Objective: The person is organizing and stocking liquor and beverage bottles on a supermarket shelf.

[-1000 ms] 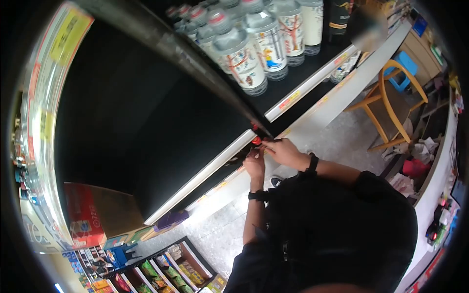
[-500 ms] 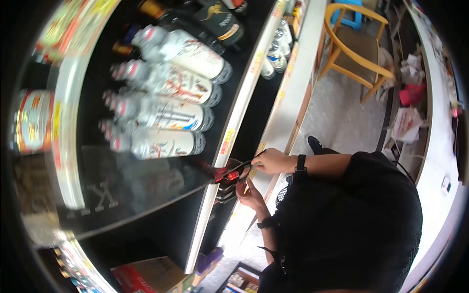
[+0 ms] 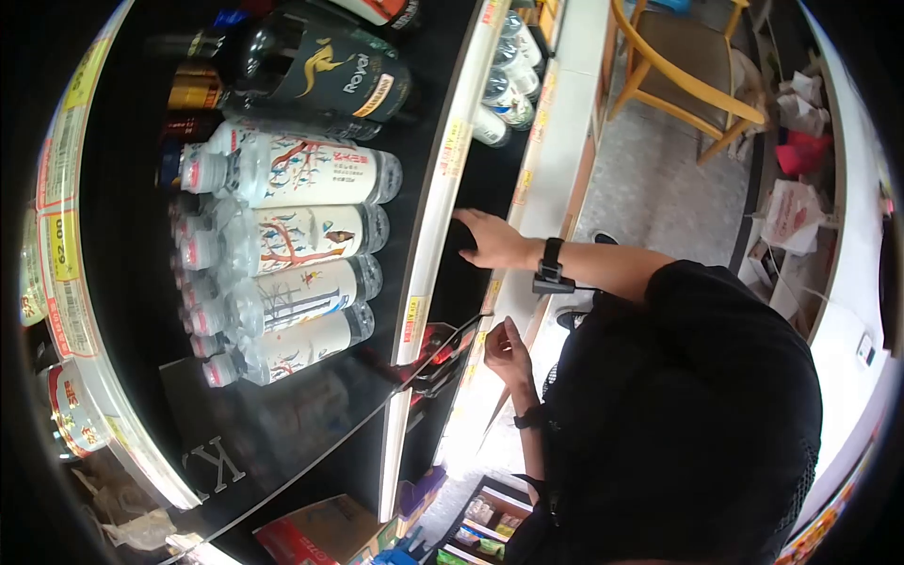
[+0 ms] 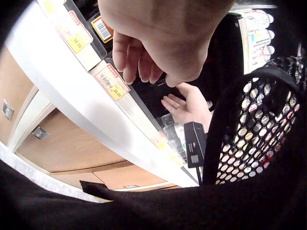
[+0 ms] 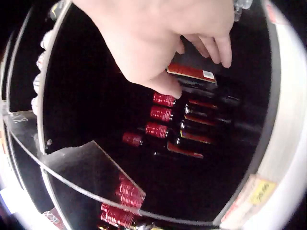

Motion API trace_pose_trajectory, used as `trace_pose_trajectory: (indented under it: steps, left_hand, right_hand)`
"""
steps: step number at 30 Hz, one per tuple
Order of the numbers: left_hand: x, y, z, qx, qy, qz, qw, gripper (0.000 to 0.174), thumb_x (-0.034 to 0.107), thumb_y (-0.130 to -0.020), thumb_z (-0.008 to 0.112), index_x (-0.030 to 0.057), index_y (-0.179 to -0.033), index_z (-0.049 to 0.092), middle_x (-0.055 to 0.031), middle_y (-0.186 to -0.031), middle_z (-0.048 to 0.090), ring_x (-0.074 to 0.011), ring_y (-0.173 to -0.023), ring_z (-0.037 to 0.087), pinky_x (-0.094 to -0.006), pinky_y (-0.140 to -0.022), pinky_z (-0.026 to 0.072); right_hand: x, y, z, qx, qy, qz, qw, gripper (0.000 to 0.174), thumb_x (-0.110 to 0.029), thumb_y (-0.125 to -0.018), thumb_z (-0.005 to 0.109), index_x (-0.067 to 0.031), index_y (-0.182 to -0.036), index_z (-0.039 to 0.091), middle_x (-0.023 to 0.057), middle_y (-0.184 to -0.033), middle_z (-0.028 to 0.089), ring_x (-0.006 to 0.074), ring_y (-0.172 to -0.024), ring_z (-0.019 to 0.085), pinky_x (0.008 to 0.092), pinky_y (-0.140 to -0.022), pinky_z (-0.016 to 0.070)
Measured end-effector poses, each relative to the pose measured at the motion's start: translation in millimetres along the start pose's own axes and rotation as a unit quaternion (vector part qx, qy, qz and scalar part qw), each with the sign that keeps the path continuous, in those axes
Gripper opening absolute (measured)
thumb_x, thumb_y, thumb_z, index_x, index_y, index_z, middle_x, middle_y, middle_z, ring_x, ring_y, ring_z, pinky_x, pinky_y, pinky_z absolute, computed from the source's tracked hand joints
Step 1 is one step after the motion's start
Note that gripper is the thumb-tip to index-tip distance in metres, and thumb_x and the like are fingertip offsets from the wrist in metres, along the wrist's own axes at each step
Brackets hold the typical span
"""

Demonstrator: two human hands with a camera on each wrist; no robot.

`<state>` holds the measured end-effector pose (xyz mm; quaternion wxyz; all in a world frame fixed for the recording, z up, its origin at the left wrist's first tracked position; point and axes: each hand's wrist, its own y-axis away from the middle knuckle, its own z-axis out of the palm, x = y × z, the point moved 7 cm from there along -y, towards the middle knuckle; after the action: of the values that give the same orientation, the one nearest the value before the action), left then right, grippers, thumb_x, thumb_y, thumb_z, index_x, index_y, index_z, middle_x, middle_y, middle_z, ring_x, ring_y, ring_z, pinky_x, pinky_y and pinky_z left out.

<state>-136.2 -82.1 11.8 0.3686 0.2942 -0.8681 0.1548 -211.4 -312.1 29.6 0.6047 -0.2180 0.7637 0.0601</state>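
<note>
My right hand (image 3: 494, 240) reaches into the low shelf gap below the water bottles. In the right wrist view that hand (image 5: 158, 43) is over a row of dark bottles with red foil caps (image 5: 160, 114), its thumb close to one cap and its fingers spread above a dark bottle with a red label (image 5: 192, 72). My left hand (image 3: 508, 353) hovers at the shelf's front edge, near red-topped bottles (image 3: 438, 353). In the left wrist view the left hand (image 4: 163, 43) hangs with fingers loosely bent and nothing in them.
Above, clear water bottles (image 3: 311, 235) stand beside a dark bottle labelled Royal (image 3: 325, 80). A clear panel's edge (image 3: 330, 433) crosses by the lower bottles. Price tags (image 4: 111, 81) line the white shelf front. A wooden chair (image 3: 697, 71) stands behind, cartons (image 3: 320, 532) below.
My right hand has left the red-topped bottles and moved along the shelf, reaching into the gap. The left hand has drawn back slightly from the shelf. The head view has turned.
</note>
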Motion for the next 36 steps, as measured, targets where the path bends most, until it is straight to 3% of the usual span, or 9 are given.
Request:
trace_pose_trajectory:
  steps: [1, 5, 7, 22, 24, 26, 28, 32, 36]
  left_hand:
    - [3, 0, 2, 0.001, -0.007, -0.001, 1.0, 0.03, 0.027, -0.089, 0.066, -0.0028, -0.084, 0.066, -0.0133, -0.072, 0.067, -0.0199, -0.058, 0.064, -0.0292, -0.054, 0.052]
    - [21, 1, -1, -0.004, 0.002, -0.026, 1.0, 0.029, 0.026, -0.088, 0.066, -0.0022, -0.083, 0.067, -0.0132, -0.073, 0.068, -0.0197, -0.061, 0.066, -0.0291, -0.055, 0.0525]
    - [28, 1, -2, 0.006, 0.005, -0.027, 1.0, 0.026, 0.024, -0.088, 0.066, -0.0017, -0.084, 0.067, -0.0121, -0.072, 0.067, -0.0184, -0.06, 0.065, -0.0285, -0.055, 0.052]
    - [36, -10, 5, 0.003, 0.021, -0.037, 0.999, 0.03, 0.032, -0.087, 0.065, 0.0022, -0.084, 0.07, -0.0123, -0.074, 0.067, -0.0231, -0.064, 0.065, -0.0338, -0.061, 0.0512]
    - [35, -13, 11, 0.0, 0.032, -0.039, 0.999, 0.032, 0.034, -0.088, 0.064, 0.0018, -0.084, 0.07, -0.0135, -0.075, 0.068, -0.0235, -0.064, 0.066, -0.0339, -0.062, 0.0515]
    - [38, -18, 19, -0.027, 0.038, -0.035, 0.998, 0.034, 0.034, -0.088, 0.063, 0.0014, -0.085, 0.07, -0.0146, -0.075, 0.068, -0.0242, -0.065, 0.066, -0.0335, -0.062, 0.0518]
    - [34, -24, 25, -0.015, 0.052, -0.038, 0.998, 0.036, 0.035, -0.089, 0.062, 0.0, -0.086, 0.069, -0.0172, -0.076, 0.068, -0.026, -0.069, 0.068, -0.0329, -0.064, 0.052]
    - [-10, -33, 45, 0.014, 0.145, -0.121, 0.982, 0.041, 0.037, -0.091, 0.06, -0.0036, -0.09, 0.067, -0.0148, -0.077, 0.069, -0.0224, -0.07, 0.068, -0.0308, -0.067, 0.0518]
    - [-14, -40, 53, 0.003, 0.226, -0.167, 0.96, 0.047, 0.04, -0.092, 0.059, -0.007, -0.095, 0.064, -0.0136, -0.084, 0.069, -0.0192, -0.073, 0.067, -0.0298, -0.07, 0.0514]
  right_hand:
    - [-1, -16, 7, -0.015, 0.012, -0.025, 0.999, 0.068, -0.017, -0.071, 0.073, -0.0016, -0.129, 0.042, 0.0231, -0.127, 0.047, 0.0416, -0.115, 0.05, 0.0429, -0.098, 0.0445]
    - [-28, -56, 19, -0.095, -0.029, -0.092, 0.991, 0.026, -0.034, -0.077, 0.067, -0.0096, -0.087, 0.069, 0.0125, -0.09, 0.066, 0.0311, -0.094, 0.062, 0.0396, -0.082, 0.0482]
    - [4, -61, 46, -0.185, -0.17, -0.05, 0.967, 0.029, -0.037, -0.081, 0.063, -0.0105, -0.091, 0.068, 0.0122, -0.094, 0.066, 0.0306, -0.094, 0.062, 0.0403, -0.081, 0.0486]
    - [16, -52, 10, 0.027, 0.062, -0.211, 0.975, 0.015, -0.016, -0.08, 0.068, -0.0046, -0.087, 0.061, 0.0118, -0.085, 0.062, 0.0299, -0.085, 0.06, 0.0419, -0.074, 0.046]
    - [36, -58, -10, 0.11, -0.052, -0.086, 0.989, 0.011, -0.012, -0.082, 0.063, -0.0033, -0.088, 0.06, 0.012, -0.087, 0.063, 0.0257, -0.085, 0.06, 0.0363, -0.076, 0.0458]
    - [35, -59, -24, 0.132, -0.021, -0.06, 0.989, 0.01, -0.005, -0.082, 0.06, -0.0011, -0.091, 0.058, 0.0098, -0.09, 0.063, 0.022, -0.085, 0.059, 0.0328, -0.079, 0.0448]
    - [45, -47, -50, 0.289, -0.365, 0.012, 0.885, 0.015, -0.002, -0.081, 0.06, 0.0011, -0.095, 0.056, 0.0077, -0.094, 0.062, 0.0204, -0.088, 0.058, 0.0312, -0.083, 0.044]
    - [70, -34, -73, 0.308, -0.474, 0.105, 0.818, 0.026, 0.004, -0.073, 0.061, 0.0005, -0.098, 0.057, 0.0068, -0.094, 0.062, 0.0202, -0.088, 0.058, 0.031, -0.084, 0.0439]
    - [64, -20, -97, 0.252, -0.429, 0.072, 0.865, 0.022, 0.006, -0.063, 0.057, -0.0003, -0.084, 0.058, 0.0128, -0.093, 0.067, 0.0237, -0.095, 0.062, 0.0319, -0.089, 0.0437]
